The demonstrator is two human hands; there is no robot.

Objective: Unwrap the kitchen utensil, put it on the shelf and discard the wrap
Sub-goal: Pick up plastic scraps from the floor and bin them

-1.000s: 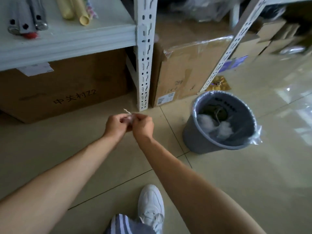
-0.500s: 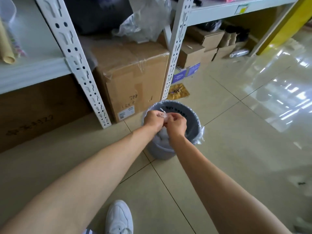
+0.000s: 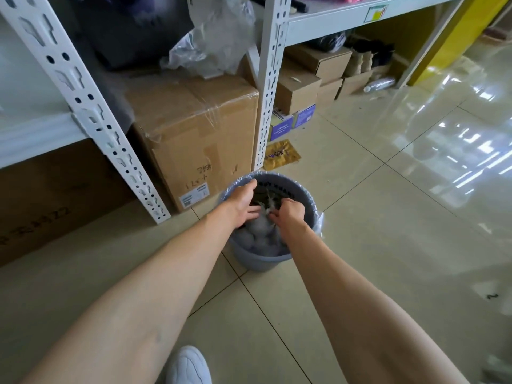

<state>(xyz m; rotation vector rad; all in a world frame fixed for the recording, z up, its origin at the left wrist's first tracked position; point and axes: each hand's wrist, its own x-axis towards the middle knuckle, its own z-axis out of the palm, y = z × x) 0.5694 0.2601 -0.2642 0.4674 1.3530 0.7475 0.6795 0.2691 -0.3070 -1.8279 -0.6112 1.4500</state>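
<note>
Both hands now parted over bin (image 3: pixel 257 261): left hand (image 3: pixel 243 200) released, right hand (image 3: pixel 288 213) clenched, wrap unseen.

A glossy beige tiled floor (image 3: pixel 388 217) carries a grey waste bin (image 3: pixel 257 261) lined with a clear bag, a taped cardboard box (image 3: pixel 199 134) just behind it, a yellow packet (image 3: pixel 281 155), smaller cartons (image 3: pixel 297 90) under the white metal shelf (image 3: pixel 346 16), and a white shoe (image 3: pixel 189 365).
</note>
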